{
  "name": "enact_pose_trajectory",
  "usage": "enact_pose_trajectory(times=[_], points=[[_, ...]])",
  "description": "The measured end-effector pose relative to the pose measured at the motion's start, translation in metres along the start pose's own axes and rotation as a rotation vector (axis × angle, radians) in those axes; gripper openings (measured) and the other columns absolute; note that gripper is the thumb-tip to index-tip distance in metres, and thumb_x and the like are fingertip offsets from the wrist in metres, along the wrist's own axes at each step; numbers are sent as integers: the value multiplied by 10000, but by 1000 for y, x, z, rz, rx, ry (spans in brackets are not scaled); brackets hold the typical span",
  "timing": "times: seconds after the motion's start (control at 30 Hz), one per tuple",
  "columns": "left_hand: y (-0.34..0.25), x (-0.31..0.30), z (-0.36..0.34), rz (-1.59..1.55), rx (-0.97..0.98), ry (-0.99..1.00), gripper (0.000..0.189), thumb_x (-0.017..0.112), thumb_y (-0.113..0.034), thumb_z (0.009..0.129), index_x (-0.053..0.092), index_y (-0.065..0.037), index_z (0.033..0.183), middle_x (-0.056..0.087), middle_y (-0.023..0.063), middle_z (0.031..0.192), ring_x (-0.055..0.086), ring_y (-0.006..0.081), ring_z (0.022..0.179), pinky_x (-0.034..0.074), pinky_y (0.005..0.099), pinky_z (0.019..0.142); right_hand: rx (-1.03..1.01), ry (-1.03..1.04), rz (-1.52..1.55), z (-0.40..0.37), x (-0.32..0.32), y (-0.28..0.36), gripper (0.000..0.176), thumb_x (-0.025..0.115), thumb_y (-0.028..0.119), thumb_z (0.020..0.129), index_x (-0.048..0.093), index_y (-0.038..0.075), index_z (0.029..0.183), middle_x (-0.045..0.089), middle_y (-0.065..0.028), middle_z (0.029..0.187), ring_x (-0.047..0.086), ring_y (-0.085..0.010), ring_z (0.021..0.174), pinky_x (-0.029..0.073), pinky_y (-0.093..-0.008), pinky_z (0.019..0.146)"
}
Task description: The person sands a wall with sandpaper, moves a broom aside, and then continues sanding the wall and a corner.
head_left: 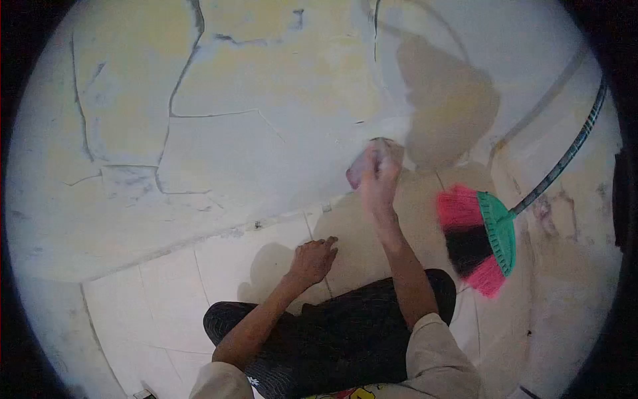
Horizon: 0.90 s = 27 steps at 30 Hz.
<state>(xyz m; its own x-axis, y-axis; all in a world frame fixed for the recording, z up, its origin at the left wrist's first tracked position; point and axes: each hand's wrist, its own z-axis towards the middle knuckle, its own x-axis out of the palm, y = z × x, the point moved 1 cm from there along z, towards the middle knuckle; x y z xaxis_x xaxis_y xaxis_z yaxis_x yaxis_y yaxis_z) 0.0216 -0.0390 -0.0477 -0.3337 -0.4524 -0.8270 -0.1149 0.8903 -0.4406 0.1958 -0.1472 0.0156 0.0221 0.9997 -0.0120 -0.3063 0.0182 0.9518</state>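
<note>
My right hand [381, 183] grips a flat purplish-grey pad [359, 169], blurred by motion, against the lower part of the wall [219, 153]. The wall is patched white and yellowish, with dark cracks running through it. My left hand [314, 261] hovers low over the pale floor tiles [232, 269], holding nothing, its fingers loosely bent and the index finger reaching out. Both forearms extend forward over my dark trousers [332, 339].
To the right, a broom [497, 233] with pink and black bristles and a green head leans with its dark curved handle [565, 159] up the wall. Shadows of my head and arm fall on the wall. A small dark object [144, 395] lies at the bottom left edge.
</note>
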Motion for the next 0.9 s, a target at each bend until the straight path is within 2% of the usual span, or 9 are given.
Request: enact_pose_trajectory(times=[0.1, 0.17, 0.37, 0.4, 0.47, 0.57, 0.7, 0.8, 0.9], points=[[-3, -3, 3, -1, 30, -1, 354, 510, -239, 980, 540, -49, 1277, 675, 184, 991, 672, 337, 895, 533, 474, 789, -125, 158, 14, 1, 0, 19, 298, 404, 242, 1044, 436, 53, 815, 411, 26, 675, 404, -72, 619, 366, -260, 566], [1, 1, 2, 6, 41, 2, 354, 505, -244, 982, 540, -51, 1277, 677, 181, 970, 674, 335, 876, 534, 472, 766, 238, -314, 142, 9, -2, 8, 355, 414, 311, 1046, 454, 51, 808, 418, 16, 691, 400, -70, 651, 369, -251, 606], [-3, -5, 4, -24, 81, 13, 359, 493, -244, 985, 531, -50, 1286, 677, 179, 935, 677, 331, 838, 537, 469, 750, 285, -162, 82, 15, -32, -16, 488, 466, 426, 1019, 552, -53, 989, 581, -61, 934, 512, -171, 800, 426, -322, 744], [-3, -8, 2, -33, 102, 9, 359, 493, -244, 985, 531, -50, 1286, 677, 179, 935, 677, 331, 838, 537, 469, 750, 271, -171, 66, 9, -35, -25, 488, 466, 426, 1019, 552, -53, 989, 581, -61, 934, 512, -171, 800, 426, -322, 744], [-3, -10, 1, 11, 84, 53, 375, 488, -249, 986, 522, -49, 1301, 674, 182, 951, 675, 330, 855, 538, 472, 767, 226, 29, -471, 2, -46, -47, 408, 426, 377, 1037, 509, 38, 824, 438, -30, 659, 425, -110, 595, 378, -298, 571], [1, -3, -3, -14, 144, 17, 392, 476, -253, 994, 503, -54, 1330, 667, 180, 980, 668, 331, 891, 537, 474, 794, 34, 180, -566, -9, -46, 0, 366, 425, 309, 1031, 520, 22, 825, 488, -79, 636, 491, -159, 564, 404, -346, 551], [0, -3, -1, 0, 132, 34, 406, 464, -261, 1001, 486, -53, 1348, 661, 183, 1007, 662, 332, 925, 536, 472, 813, -206, 155, -637, 18, -59, -44, 331, 400, 251, 1028, 544, 2, 864, 547, -112, 634, 533, -226, 540, 423, -379, 552], [3, -3, 0, 29, 117, 92, 411, 461, -261, 1003, 477, -57, 1359, 660, 182, 1009, 659, 337, 935, 539, 468, 815, 14, 196, -398, 12, -54, -72, 275, 396, 226, 1024, 553, 14, 946, 575, -131, 654, 556, -283, 536, 430, -394, 560], [4, -3, 3, 29, 118, 126, 414, 458, -266, 1003, 478, -59, 1361, 659, 185, 998, 661, 336, 922, 542, 461, 816, 92, -4, -638, -5, -31, -72, 203, 457, 219, 1006, 555, 44, 1035, 595, -130, 665, 580, -314, 545, 447, -410, 564]])
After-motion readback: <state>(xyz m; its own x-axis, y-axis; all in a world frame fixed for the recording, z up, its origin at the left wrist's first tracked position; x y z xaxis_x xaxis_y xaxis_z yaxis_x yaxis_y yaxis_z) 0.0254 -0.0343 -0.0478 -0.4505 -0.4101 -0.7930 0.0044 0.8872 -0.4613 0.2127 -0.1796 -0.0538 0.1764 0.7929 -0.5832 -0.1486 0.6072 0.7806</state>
